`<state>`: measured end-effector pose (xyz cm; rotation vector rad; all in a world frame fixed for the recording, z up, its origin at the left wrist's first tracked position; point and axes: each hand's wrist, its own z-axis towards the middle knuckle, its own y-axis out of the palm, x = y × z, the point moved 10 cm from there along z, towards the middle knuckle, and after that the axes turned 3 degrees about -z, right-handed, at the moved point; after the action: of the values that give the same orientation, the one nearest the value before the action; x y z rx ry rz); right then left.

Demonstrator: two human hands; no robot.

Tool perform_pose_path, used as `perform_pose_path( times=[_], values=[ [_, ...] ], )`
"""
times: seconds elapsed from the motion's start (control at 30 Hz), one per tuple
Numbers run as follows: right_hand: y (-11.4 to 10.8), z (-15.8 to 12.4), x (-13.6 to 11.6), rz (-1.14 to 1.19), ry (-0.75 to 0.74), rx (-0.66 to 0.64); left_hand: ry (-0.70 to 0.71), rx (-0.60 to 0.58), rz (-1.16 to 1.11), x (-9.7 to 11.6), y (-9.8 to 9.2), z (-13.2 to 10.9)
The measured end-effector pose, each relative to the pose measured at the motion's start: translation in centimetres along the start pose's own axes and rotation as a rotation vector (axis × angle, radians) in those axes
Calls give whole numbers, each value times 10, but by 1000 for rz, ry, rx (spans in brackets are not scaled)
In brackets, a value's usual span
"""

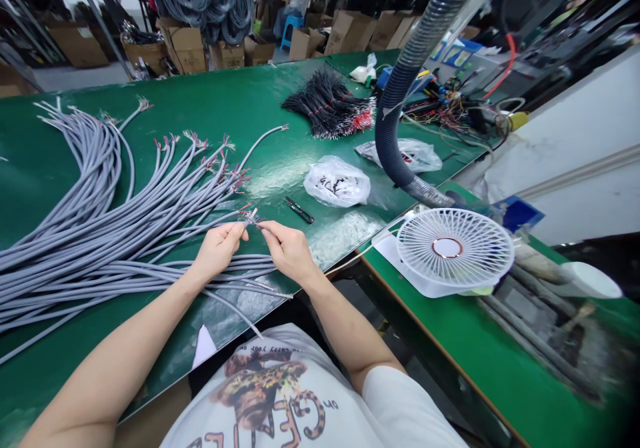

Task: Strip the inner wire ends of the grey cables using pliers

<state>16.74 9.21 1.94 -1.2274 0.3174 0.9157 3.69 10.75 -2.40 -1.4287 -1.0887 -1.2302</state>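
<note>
My left hand (220,247) pinches the end of a grey cable just behind its stripped tip. Fine coloured wires (253,217) fan out from that tip. The thumb and forefinger of my right hand (287,247) are closed on the loose wires, close beside the left fingertips. A large bundle of grey cables (125,241) spreads leftward over the table, many with red, blue and bare strands at their ends. Small black snips (299,210) lie just beyond my right hand. Past them sits a clear plastic bag (337,181) with small dark and white parts inside.
A bunch of black wires (327,105) lies farther back on the green table (200,88). A ribbed hose (395,115) comes down at the right. Beside it a white fan (455,251) stands on a lower green surface. Cardboard boxes (350,31) line the background.
</note>
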Motion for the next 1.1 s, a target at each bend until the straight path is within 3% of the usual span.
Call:
perform_pose_path(
  times=[0.3,0.73,1.1],
  values=[
    [4,-3,2,-26,19,-56,-41,1,-121,-2,-3,3],
    [7,0,3,14,13,-26,-47,5,-129,-3,-3,4],
    [14,1,16,257,39,-20,-30,5,-85,-1,-3,2]
  ],
)
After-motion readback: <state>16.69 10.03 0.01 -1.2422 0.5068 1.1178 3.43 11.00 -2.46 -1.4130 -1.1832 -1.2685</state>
